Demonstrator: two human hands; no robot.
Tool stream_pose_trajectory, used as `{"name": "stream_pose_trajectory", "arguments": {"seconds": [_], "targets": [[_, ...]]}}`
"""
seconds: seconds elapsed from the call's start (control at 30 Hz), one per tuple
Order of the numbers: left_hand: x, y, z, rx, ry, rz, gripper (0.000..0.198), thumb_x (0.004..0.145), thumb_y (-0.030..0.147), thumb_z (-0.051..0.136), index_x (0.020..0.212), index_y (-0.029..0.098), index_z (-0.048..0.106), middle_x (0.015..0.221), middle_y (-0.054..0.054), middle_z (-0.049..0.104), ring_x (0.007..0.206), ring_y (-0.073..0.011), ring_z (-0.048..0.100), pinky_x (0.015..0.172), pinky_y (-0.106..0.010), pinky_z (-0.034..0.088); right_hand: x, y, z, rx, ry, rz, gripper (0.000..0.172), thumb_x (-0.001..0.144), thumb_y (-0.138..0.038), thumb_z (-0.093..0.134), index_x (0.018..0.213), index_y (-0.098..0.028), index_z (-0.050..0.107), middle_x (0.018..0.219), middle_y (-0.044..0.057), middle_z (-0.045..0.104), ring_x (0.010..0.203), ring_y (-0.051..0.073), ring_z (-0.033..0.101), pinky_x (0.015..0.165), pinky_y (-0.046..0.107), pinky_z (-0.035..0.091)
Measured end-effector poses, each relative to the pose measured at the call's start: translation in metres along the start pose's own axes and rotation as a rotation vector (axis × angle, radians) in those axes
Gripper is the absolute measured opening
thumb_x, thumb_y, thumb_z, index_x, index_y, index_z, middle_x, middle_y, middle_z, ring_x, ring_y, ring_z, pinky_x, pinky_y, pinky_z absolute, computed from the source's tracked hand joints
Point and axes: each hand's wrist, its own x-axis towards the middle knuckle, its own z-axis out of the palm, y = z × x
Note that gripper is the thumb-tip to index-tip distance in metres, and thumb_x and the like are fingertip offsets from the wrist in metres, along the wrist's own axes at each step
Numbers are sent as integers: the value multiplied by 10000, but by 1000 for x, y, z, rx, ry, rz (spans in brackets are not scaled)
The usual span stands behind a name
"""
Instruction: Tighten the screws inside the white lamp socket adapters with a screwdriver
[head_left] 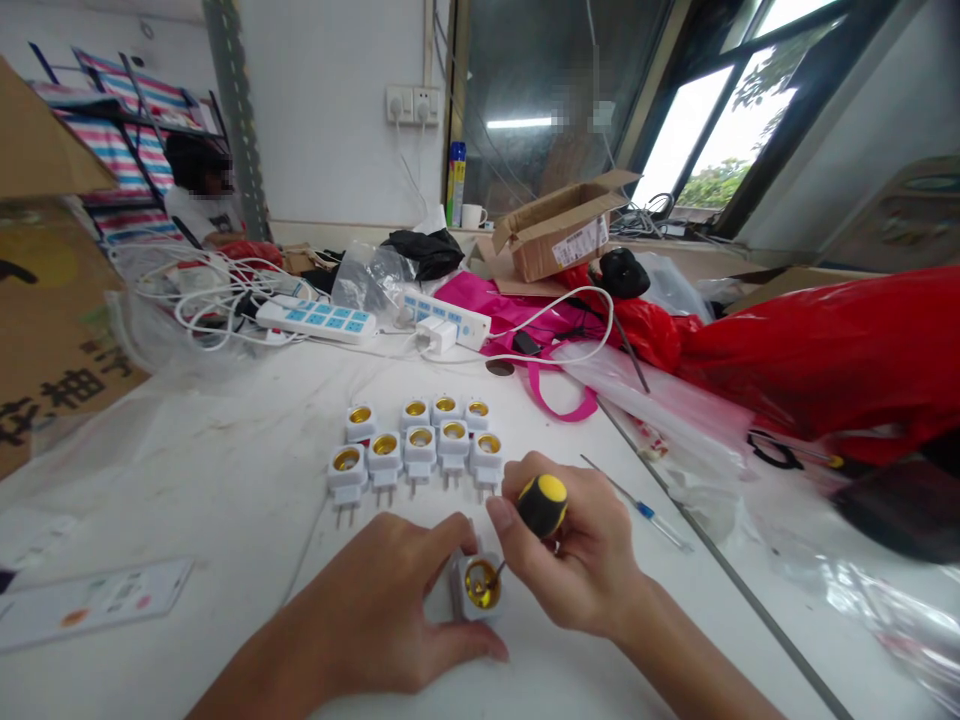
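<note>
A white plug-in lamp socket (480, 588) with a brass-coloured inner ring lies on the white table, held between the thumb and fingers of my left hand (390, 600). Wrapped round a black and yellow screwdriver (543, 506) are the fingers of my right hand (574, 555). The screwdriver's shaft slants down into the ring of the held socket; its tip is hard to make out inside. Just beyond my hands, several similar sockets (420, 446) stand in two uneven rows, the front ones with their plug pins pointing toward me.
A blue-handled thin screwdriver (645, 510) lies right of my right hand. Power strips (316, 318), tangled cables, a pink bag (517, 310) and an open carton (562, 235) fill the back. Red plastic (825, 350) covers the right. A flat card (97, 603) lies left. Someone (202, 190) is at back left.
</note>
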Motion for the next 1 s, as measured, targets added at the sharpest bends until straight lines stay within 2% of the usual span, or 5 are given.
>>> {"name": "stream_pose_trajectory", "arguments": {"seconds": [0.2, 0.43, 0.67, 0.77, 1.0], "targets": [[-1, -2, 3, 14, 26, 53, 535, 802, 457, 999, 1217, 299, 701, 620, 116, 500, 521, -138, 470, 574, -268, 265, -2, -2, 0, -58, -1, -11, 279, 919, -146, 674, 778, -258, 460, 613, -83, 415, 515, 88, 336, 505, 243, 330], [-1, -1, 2, 11, 43, 51, 463, 809, 454, 987, 1133, 288, 701, 611, 111, 474, 517, -139, 452, 571, -265, 265, -2, -5, 0, -70, 3, -31, 285, 910, -152, 672, 767, -261, 452, 591, -81, 420, 509, 94, 357, 508, 247, 346], [-2, -4, 4, 32, 58, 56, 500, 787, 458, 1005, 1148, 295, 700, 620, 111, 491, 524, -141, 448, 575, -266, 277, 1, -7, 0, 40, 66, -1, 258, 935, -146, 675, 791, -258, 493, 621, -82, 396, 510, 89, 323, 484, 256, 298], [-2, -4, 4, 20, 53, 63, 478, 816, 443, 983, 1175, 301, 701, 608, 115, 480, 501, -137, 425, 564, -271, 271, 1, -7, 1, 65, 42, 8, 246, 940, -152, 682, 793, -253, 513, 612, -87, 413, 495, 80, 344, 482, 247, 301], [-1, -4, 4, -20, -3, 32, 368, 856, 380, 942, 1091, 272, 681, 698, 82, 618, 557, -146, 539, 573, -271, 292, -2, -4, 6, 102, -23, 14, 232, 887, -98, 678, 816, -246, 513, 640, -97, 434, 540, 66, 373, 533, 212, 336]]}}
